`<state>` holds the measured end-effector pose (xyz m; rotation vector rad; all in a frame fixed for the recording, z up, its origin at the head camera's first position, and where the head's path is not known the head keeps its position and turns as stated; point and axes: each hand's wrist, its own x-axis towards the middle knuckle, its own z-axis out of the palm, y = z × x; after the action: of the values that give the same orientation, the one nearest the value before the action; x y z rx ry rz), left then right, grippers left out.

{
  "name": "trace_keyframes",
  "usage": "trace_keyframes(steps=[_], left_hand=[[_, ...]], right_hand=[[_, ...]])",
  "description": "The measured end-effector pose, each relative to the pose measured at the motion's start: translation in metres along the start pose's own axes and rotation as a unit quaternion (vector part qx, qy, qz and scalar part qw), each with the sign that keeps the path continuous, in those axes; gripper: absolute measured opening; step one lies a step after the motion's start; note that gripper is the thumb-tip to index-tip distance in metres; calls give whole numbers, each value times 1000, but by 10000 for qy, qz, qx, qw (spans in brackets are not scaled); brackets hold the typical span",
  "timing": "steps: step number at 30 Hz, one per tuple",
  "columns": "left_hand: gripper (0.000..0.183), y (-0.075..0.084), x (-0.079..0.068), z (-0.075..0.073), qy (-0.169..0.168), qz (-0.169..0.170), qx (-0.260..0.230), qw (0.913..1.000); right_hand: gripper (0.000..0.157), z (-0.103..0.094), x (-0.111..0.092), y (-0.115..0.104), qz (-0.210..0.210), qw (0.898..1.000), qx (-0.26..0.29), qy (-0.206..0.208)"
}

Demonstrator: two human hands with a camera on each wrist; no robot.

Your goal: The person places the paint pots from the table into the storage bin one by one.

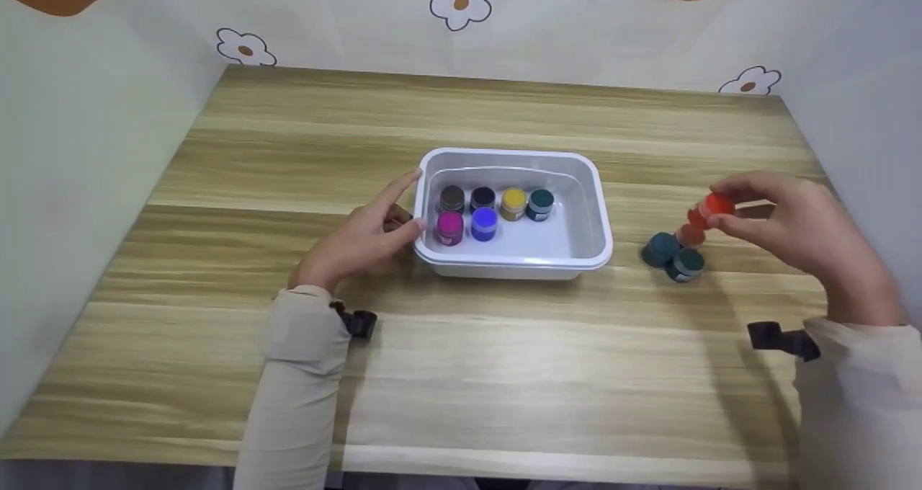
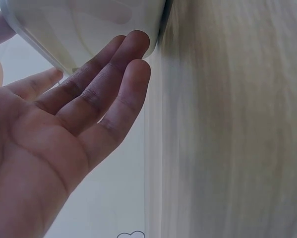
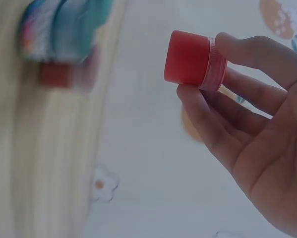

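My right hand [image 1: 792, 220] pinches a small red paint jar [image 3: 188, 59] between thumb and fingertips, raised over the table on the right. Below it stand a teal jar [image 1: 660, 250], a dark green jar [image 1: 686, 265] and an orange-red jar [image 1: 691, 235], close together. My left hand [image 1: 356, 241] touches the left rim of a white plastic tub [image 1: 504, 261] with thumb and index finger; its other fingers [image 2: 113, 89] extend along the wall. In the tub, the back row has brown [image 1: 452, 199], black [image 1: 482, 199], yellow [image 1: 513, 203] and green [image 1: 540, 204] jars. Magenta [image 1: 450, 228] and blue-violet [image 1: 484, 224] jars stand in front.
The tub sits mid-table on a wood-grain tabletop [image 1: 468, 375]. Its right part shows bare white floor [image 1: 562, 238]. Pale walls with printed flowers [image 1: 461, 2] enclose the back and sides. A black strap with a mount [image 1: 356, 323] is on each sleeve.
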<state>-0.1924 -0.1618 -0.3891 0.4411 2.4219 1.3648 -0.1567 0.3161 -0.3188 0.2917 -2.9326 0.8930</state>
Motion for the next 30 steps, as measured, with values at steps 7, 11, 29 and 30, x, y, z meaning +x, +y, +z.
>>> trace_keyframes(steps=[7,11,29,30], left_hand=[[73,-1,-1,0,27,76,75,9999],[74,-1,0,0,9,65,39,10000],[73,2,-2,0,70,12,179,9998],[73,1,-2,0,74,13,174,9998]], right_hand=[[33,18,26,-57,-388,9970,487,-470],[36,37,42,-78,-408,9934,485,-954],[30,119,83,-112,-1149,9754,3,-1882],[30,122,83,-113,-1125,9756,-50,-1887]])
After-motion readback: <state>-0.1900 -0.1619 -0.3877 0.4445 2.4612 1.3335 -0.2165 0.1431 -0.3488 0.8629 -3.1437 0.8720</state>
